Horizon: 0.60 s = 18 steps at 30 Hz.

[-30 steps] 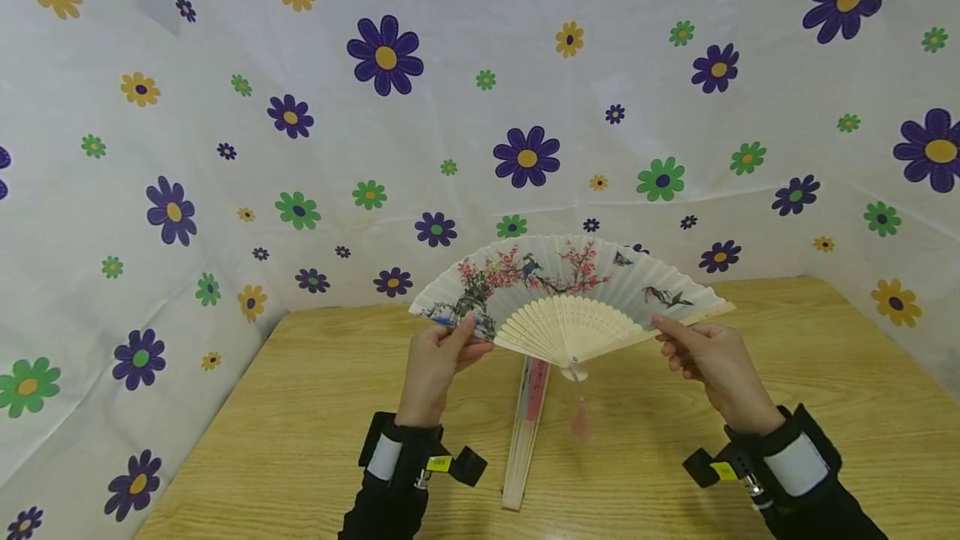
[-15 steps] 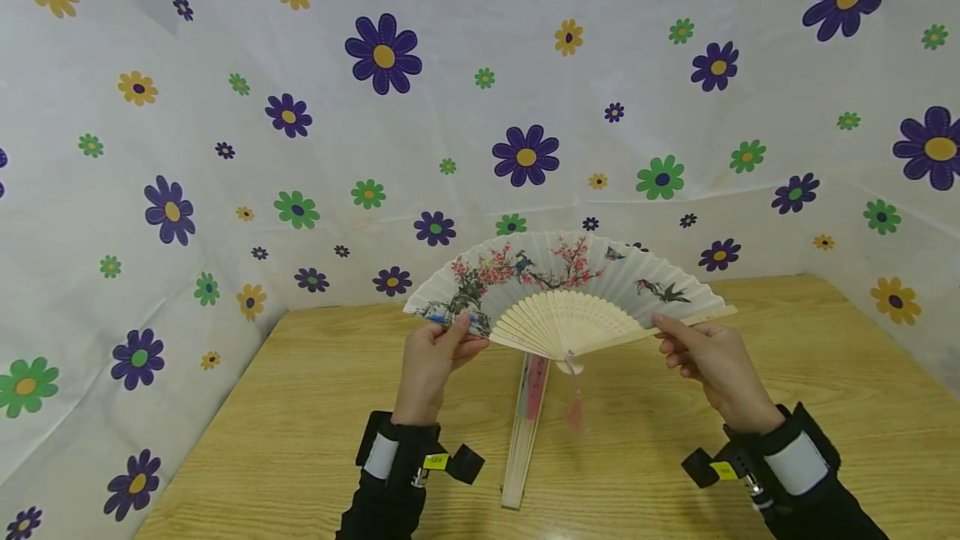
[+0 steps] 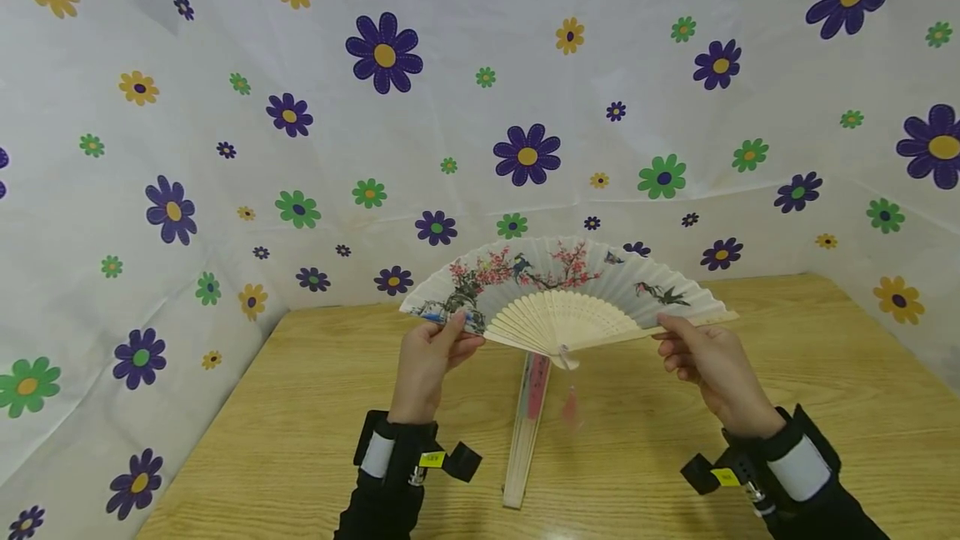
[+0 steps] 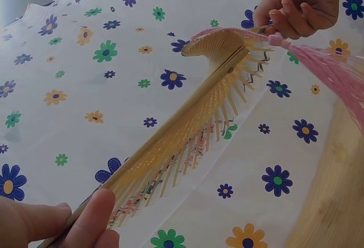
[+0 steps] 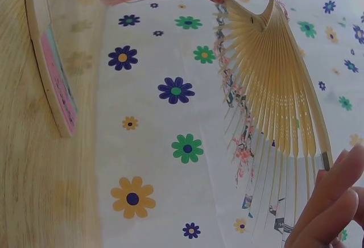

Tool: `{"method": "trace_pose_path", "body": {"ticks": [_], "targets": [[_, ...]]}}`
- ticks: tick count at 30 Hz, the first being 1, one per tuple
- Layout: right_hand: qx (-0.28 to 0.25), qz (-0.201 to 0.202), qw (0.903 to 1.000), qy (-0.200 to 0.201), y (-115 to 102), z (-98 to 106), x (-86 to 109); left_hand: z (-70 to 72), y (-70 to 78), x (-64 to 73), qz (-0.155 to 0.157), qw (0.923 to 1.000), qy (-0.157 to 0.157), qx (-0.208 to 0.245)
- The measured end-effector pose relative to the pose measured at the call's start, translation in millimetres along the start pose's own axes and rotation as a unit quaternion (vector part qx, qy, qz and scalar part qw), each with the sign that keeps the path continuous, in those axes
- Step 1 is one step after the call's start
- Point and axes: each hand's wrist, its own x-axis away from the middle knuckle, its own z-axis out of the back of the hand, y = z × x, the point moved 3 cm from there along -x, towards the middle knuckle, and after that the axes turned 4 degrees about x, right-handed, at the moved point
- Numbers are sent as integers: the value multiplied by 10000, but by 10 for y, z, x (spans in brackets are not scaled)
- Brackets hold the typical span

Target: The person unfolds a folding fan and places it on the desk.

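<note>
A folding fan [image 3: 525, 298] is spread wide above the table, its white leaf painted with red blossoms and birds, its pale ribs meeting at the bottom. My left hand [image 3: 427, 361] pinches the fan's left outer rib between thumb and fingers. On the other side my right hand [image 3: 712, 365] pinches the right outer rib. From the pivot hangs a pink tassel [image 3: 572, 408], also seen large in the left wrist view. Below the fan a second, folded fan [image 3: 523, 440] with a pink and grey edge lies on the table, its top end hidden behind the spread one.
The wooden table [image 3: 300, 440] reaches back to a white cloth [image 3: 465, 123] printed with purple, green and yellow flowers, which also rises on both sides. Black straps with small cameras [image 3: 462, 461] sit on both wrists.
My left hand has moved slightly left, and the spread fan's pivot and tassel have shifted a little left with it. Both hands keep their pinch. The folded fan has stayed in place.
</note>
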Motion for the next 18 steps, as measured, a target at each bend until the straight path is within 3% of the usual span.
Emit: {"method": "trace_pose_path", "body": {"ticks": [10, 18], "targets": [[-157, -17, 9998, -74, -29, 3, 20, 1, 22, -3, -42, 9998, 169, -8], [10, 40, 9999, -95, -43, 85, -28, -55, -20, 10, -45, 9998, 96, 171]]}}
